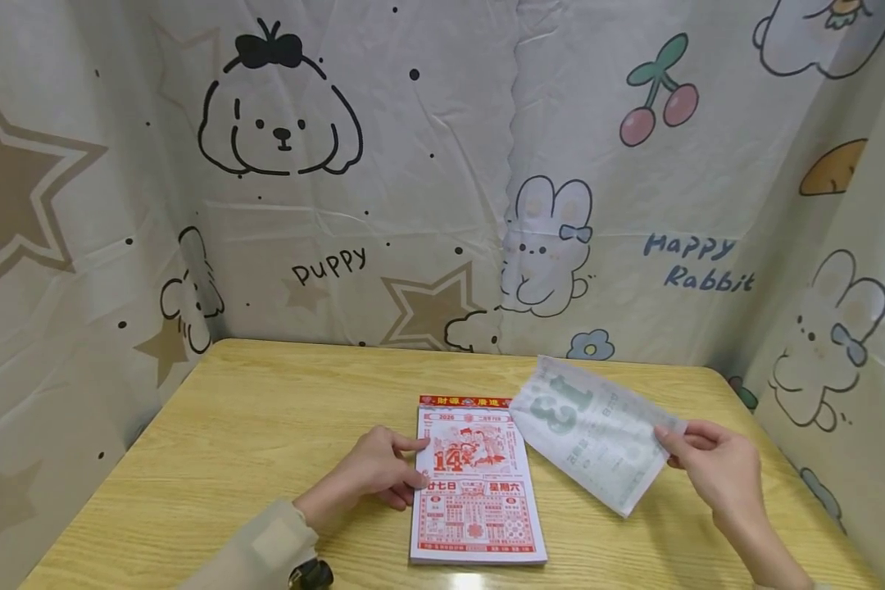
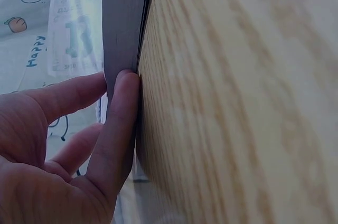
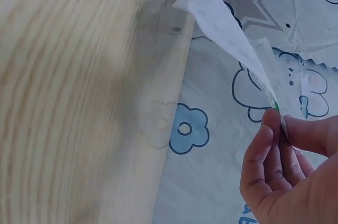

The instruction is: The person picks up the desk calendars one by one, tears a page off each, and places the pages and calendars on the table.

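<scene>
A tear-off calendar pad (image 1: pixel 475 500) with red print, a large 14 and a red top strip lies face up on the table. My left hand (image 1: pixel 383 467) holds its left edge, with fingertips on the front page and one finger (image 2: pixel 124 92) against the thick side of the pad. To the right, my right hand (image 1: pixel 715 463) pinches one corner of a thin loose-hanging sheet (image 1: pixel 597 434) between thumb and fingertips. A green 13 shows through the sheet in reverse. The sheet's far left corner overlaps the pad's top right corner in the head view. In the right wrist view the sheet (image 3: pixel 227 28) appears nearly edge-on.
The pad lies on a light wood-grain table (image 1: pixel 265 410). A cartoon-printed curtain (image 1: pixel 428 205) hangs behind it and along both sides. On the left forearm are a beige sleeve (image 1: pixel 265 545) and a black wristband (image 1: pixel 311 574).
</scene>
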A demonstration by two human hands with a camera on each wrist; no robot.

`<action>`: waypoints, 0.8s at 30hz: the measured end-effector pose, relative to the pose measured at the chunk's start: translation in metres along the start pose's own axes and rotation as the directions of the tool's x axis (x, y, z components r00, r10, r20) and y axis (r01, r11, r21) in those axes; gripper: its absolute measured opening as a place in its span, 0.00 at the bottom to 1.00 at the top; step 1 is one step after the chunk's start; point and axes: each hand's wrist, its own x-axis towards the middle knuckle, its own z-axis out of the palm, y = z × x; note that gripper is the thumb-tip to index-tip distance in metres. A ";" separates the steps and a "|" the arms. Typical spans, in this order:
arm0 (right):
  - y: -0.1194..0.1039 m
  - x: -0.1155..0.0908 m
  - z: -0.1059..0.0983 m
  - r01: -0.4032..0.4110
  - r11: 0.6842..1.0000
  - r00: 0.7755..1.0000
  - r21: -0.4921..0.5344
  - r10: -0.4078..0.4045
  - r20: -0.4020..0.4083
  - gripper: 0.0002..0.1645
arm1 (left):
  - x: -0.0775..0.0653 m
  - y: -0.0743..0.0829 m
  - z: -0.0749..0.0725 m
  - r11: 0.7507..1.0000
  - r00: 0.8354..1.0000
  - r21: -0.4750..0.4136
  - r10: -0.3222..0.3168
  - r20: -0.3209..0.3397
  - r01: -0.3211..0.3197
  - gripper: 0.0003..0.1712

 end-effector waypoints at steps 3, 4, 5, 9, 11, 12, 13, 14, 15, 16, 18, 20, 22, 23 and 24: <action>-0.002 0.001 -0.001 0.023 1.000 1.000 -0.002 -0.023 -0.014 0.25 | 0.000 0.001 0.000 1.000 1.000 0.003 -0.001 -0.002 0.001 0.36; -0.003 0.001 -0.002 0.029 1.000 0.999 -0.002 -0.029 -0.015 0.25 | 0.000 0.001 -0.001 1.000 1.000 0.004 -0.001 -0.003 0.001 0.36; -0.004 0.001 -0.002 0.034 0.999 0.999 -0.001 -0.034 -0.015 0.25 | 0.000 0.001 -0.001 1.000 1.000 0.005 0.000 -0.005 0.000 0.36; -0.005 0.001 -0.004 0.035 0.999 0.999 0.014 -0.035 -0.025 0.26 | -0.001 0.002 -0.001 1.000 1.000 0.008 0.009 -0.007 -0.009 0.36; -0.004 0.001 -0.005 0.036 0.999 0.999 0.021 -0.035 -0.038 0.25 | -0.001 0.002 -0.001 1.000 1.000 0.009 0.012 -0.004 -0.012 0.36; -0.004 0.001 -0.005 0.037 0.999 0.998 0.022 -0.036 -0.047 0.25 | -0.001 0.002 -0.001 1.000 1.000 0.007 0.012 -0.001 -0.012 0.36; -0.004 0.001 -0.006 0.039 0.999 0.998 0.024 -0.038 -0.054 0.25 | -0.001 0.002 -0.001 1.000 1.000 0.006 0.012 0.002 -0.012 0.36; -0.004 0.001 -0.006 0.042 0.999 0.997 0.023 -0.041 -0.060 0.25 | -0.001 0.002 -0.001 1.000 1.000 0.004 0.013 0.004 -0.013 0.36; -0.004 0.001 -0.007 0.045 0.999 0.997 0.020 -0.044 -0.064 0.25 | -0.001 0.002 -0.001 1.000 1.000 0.000 0.013 0.006 -0.013 0.36; -0.004 0.001 -0.007 0.047 0.999 0.997 0.020 -0.046 -0.066 0.24 | -0.001 0.001 -0.001 1.000 1.000 -0.004 0.012 0.009 -0.012 0.36; -0.004 0.001 -0.008 0.051 0.999 0.996 0.019 -0.050 -0.067 0.24 | -0.001 0.001 -0.001 1.000 1.000 -0.012 0.014 0.013 -0.014 0.36; -0.004 0.001 -0.009 0.054 0.998 0.996 0.024 -0.053 -0.068 0.24 | -0.001 0.001 -0.001 1.000 1.000 -0.012 0.016 0.014 -0.016 0.36; -0.004 0.001 -0.010 0.053 0.998 0.996 0.032 -0.051 -0.072 0.24 | -0.002 0.000 -0.001 1.000 1.000 -0.012 0.018 0.016 -0.017 0.36; -0.004 0.002 -0.010 0.053 0.998 0.996 0.035 -0.050 -0.073 0.24 | -0.002 0.000 -0.001 1.000 1.000 -0.011 0.018 0.017 -0.018 0.36; -0.004 0.002 -0.011 0.050 0.998 0.996 0.039 -0.047 -0.073 0.24 | -0.002 0.000 -0.001 1.000 1.000 -0.011 0.018 0.018 -0.018 0.36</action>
